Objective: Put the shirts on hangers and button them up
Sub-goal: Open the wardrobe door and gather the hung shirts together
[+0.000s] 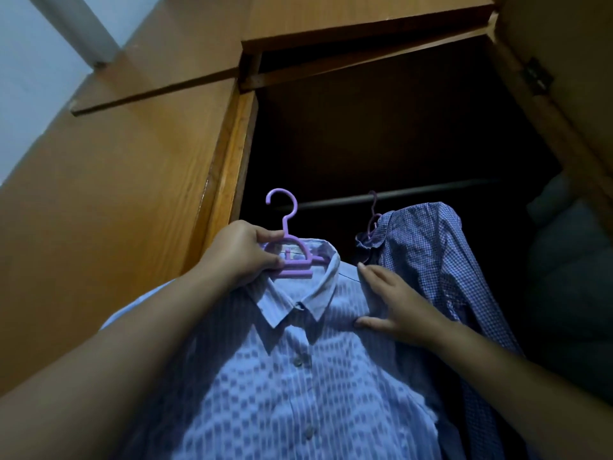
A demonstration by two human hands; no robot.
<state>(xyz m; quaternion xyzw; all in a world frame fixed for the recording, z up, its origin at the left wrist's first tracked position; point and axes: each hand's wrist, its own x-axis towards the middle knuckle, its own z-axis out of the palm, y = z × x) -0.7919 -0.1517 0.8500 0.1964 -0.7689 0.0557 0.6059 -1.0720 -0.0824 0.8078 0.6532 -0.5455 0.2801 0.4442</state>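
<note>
A light blue striped shirt (298, 376) hangs buttoned on a purple plastic hanger (288, 234), held up in front of an open wardrobe. My left hand (240, 252) grips the hanger's neck and the collar beside it. My right hand (394, 303) lies with straight fingers on the shirt's right shoulder, thumb underneath. The hanger's hook is free in the air, below and left of the metal rail (398, 195). A blue checked shirt (428, 260) hangs on another purple hanger (373, 214) on that rail, just right of my right hand.
The wooden wardrobe frame (229, 161) stands at the left, its open door (570, 94) at the upper right. The inside is dark. A dark grey bundle (564, 277) sits at the right inside the wardrobe.
</note>
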